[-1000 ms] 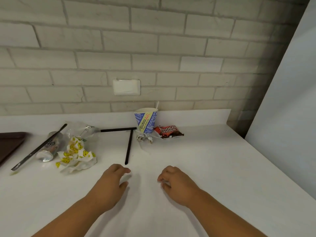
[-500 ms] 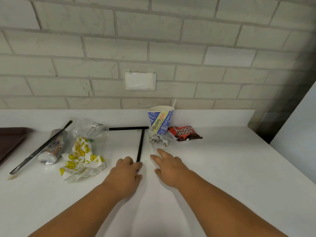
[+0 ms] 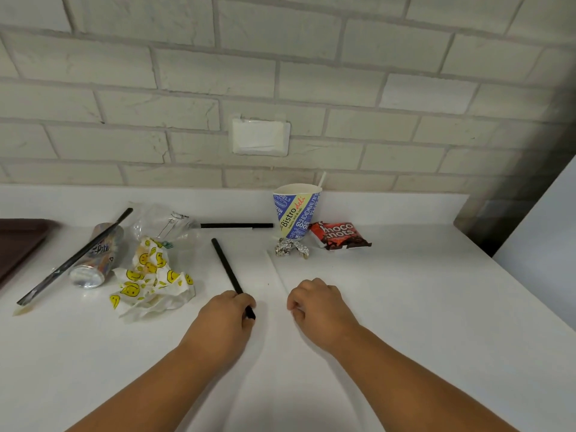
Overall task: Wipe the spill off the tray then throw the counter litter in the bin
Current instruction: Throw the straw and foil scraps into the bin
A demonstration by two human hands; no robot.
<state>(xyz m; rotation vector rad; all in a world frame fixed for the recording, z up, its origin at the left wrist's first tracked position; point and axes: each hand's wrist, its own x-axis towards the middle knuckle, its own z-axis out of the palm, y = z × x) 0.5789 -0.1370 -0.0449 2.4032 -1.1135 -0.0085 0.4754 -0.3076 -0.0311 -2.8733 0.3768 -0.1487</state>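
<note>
Both forearms reach forward. Left grip pinches black straw end; right grip fingers curled, contents unclear.

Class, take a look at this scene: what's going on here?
A person is clearing litter from a counter. Their left hand grips the near end of a black straw. The right hand rests curled beside it, and whether it holds anything is unclear. A cup, foil, snack packet, can and smiley wrapper sit untouched. The tray shows at the left edge.
</note>
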